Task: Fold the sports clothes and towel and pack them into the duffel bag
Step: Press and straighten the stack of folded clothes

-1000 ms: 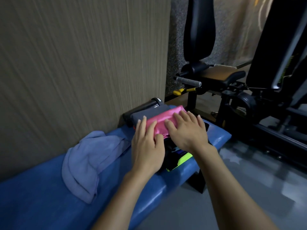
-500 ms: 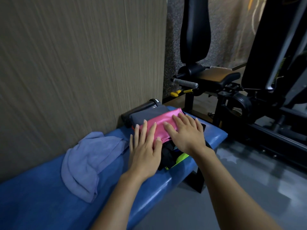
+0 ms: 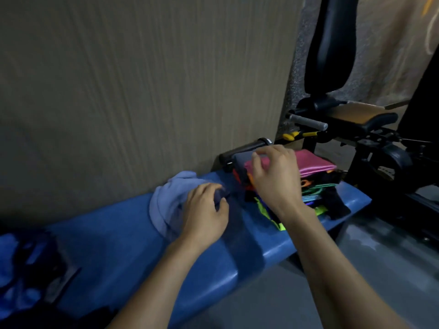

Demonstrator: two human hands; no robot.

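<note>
Left hand (image 3: pixel 205 213) gone from the pink garment (image 3: pixel 313 162) over to the crumpled blue towel (image 3: pixel 166 200), fingers now curled into its near edge. Right hand (image 3: pixel 275 179) lifted off the folded stack (image 3: pixel 316 188), hovering over it with fingers loosely bent. Pink top now mostly uncovered. Dark bag (image 3: pixel 31 276) newly showing at the left.

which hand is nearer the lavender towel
Left. The left hand rests on the lavender towel, fingers curled at its right edge. The right hand is off it, over the pink garment.
</note>
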